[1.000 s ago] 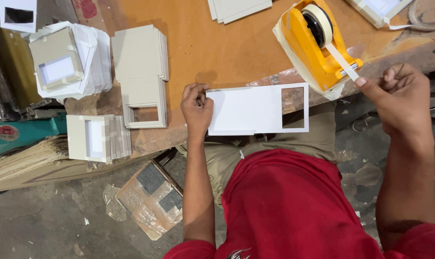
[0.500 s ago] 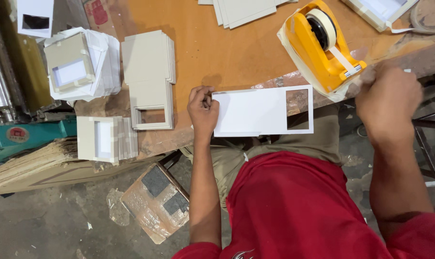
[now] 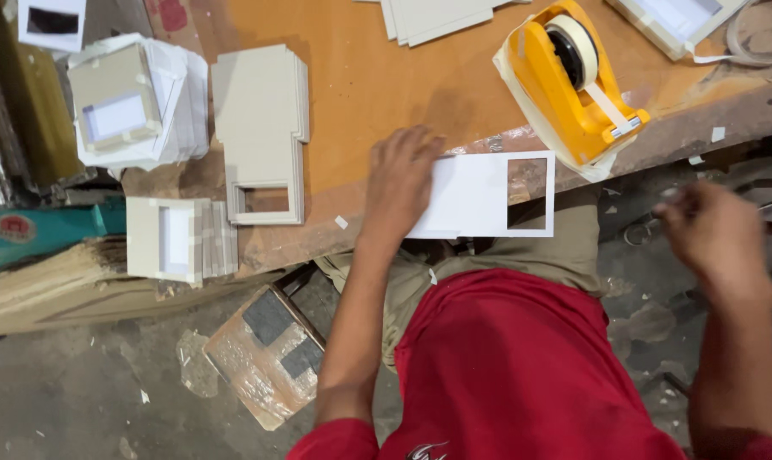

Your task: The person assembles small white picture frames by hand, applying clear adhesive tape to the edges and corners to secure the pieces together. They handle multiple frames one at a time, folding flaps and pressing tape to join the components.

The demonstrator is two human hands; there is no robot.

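Observation:
My left hand [image 3: 403, 175] lies palm down on the left part of a white card [image 3: 479, 200] that has a rectangular window cut in its right end. The card rests on the front edge of the orange worktable [image 3: 369, 85], over my lap. My right hand [image 3: 714, 234] is off the table to the right, below the edge, fingers curled and blurred. A pale speck shows at its fingertips; I cannot tell what it is. A yellow tape dispenser [image 3: 573, 85] stands just beyond the card, a strip of tape hanging from its blade.
Stacks of grey board frames [image 3: 262, 128] lie left of the card. More stacked frames with white inserts [image 3: 139, 102] and another pile [image 3: 177, 238] sit further left. A plastic-wrapped packet [image 3: 266, 353] and a straw bundle [image 3: 28, 281] lie on the floor.
My right hand has left the tape dispenser and swung down to the right, off the table. My left hand has slid further onto the card, covering its left part.

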